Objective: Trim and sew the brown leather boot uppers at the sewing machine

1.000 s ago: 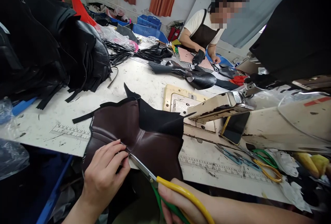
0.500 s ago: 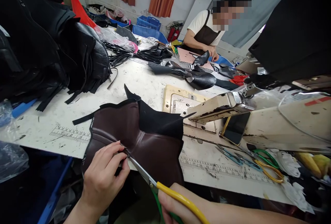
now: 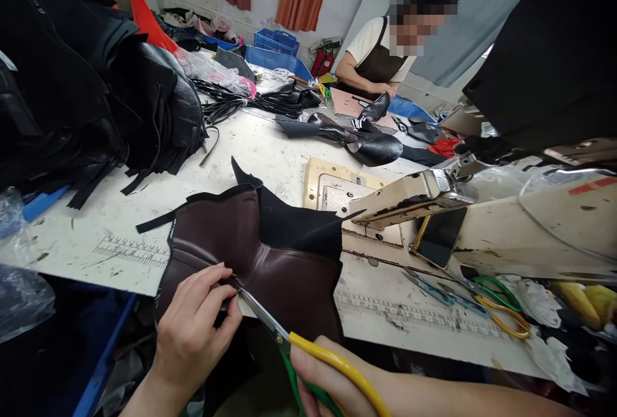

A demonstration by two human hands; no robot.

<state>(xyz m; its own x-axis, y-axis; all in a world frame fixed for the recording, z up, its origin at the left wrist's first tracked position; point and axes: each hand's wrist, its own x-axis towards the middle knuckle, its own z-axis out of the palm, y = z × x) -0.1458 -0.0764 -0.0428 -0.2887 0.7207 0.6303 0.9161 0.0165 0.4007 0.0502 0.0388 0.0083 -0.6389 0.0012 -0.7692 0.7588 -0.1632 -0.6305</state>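
A dark brown leather piece (image 3: 299,285) with a black backing lies over the table's front edge, its lower part hanging down. My left hand (image 3: 193,327) pinches the leather near its middle, thumb and fingertips close together. In my right hand (image 3: 322,372) is a pair of scissors (image 3: 270,324) with one yellow and one green handle. Its blade tips touch the leather right beside my left fingertips. Whether the tips grip a thread or the leather edge is too small to tell.
A sewing machine (image 3: 414,198) stands to the right, a phone (image 3: 441,237) against it. More scissors (image 3: 501,314) lie on the table (image 3: 385,333). Black leather pieces (image 3: 159,108) are heaped at the left. Across the table a co-worker (image 3: 376,57) handles black leather.
The scissors and my right hand have shifted slightly left. My left hand keeps its place on the leather. The co-worker has leaned a little to the left.
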